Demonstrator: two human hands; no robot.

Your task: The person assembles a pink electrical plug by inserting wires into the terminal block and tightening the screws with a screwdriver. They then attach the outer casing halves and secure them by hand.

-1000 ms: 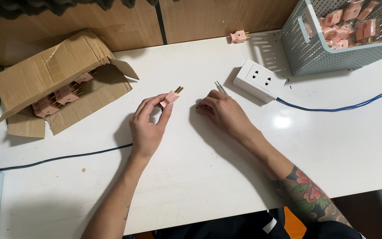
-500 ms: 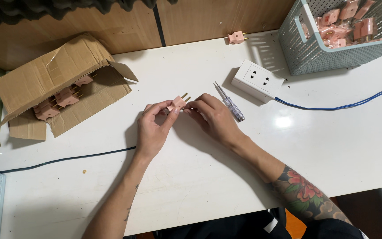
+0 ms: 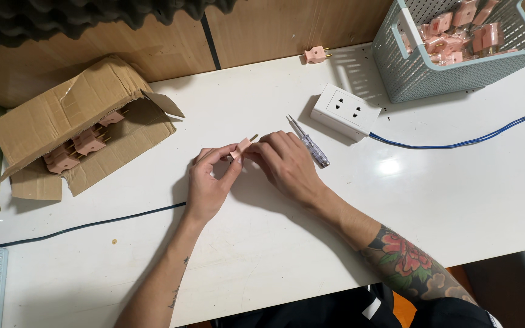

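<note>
Your left hand (image 3: pixel 208 182) and right hand (image 3: pixel 287 164) meet over the white table (image 3: pixel 274 255), both pinching one pink two-pin plug (image 3: pixel 241 147) between fingertips, prongs angled up and away so you can work its body. The tester screwdriver (image 3: pixel 308 143) lies just beside your right hand (within easy reach), before the white socket block (image 3: pixel 344 111).

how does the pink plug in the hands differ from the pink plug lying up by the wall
The held pink plug is gripped by both the left hand and right hand at mid-table, prongs angled up-right. The lone pink plug lies untouched at the table's far edge, prongs pointing right. Both look the same pink two-prong kind.
</note>
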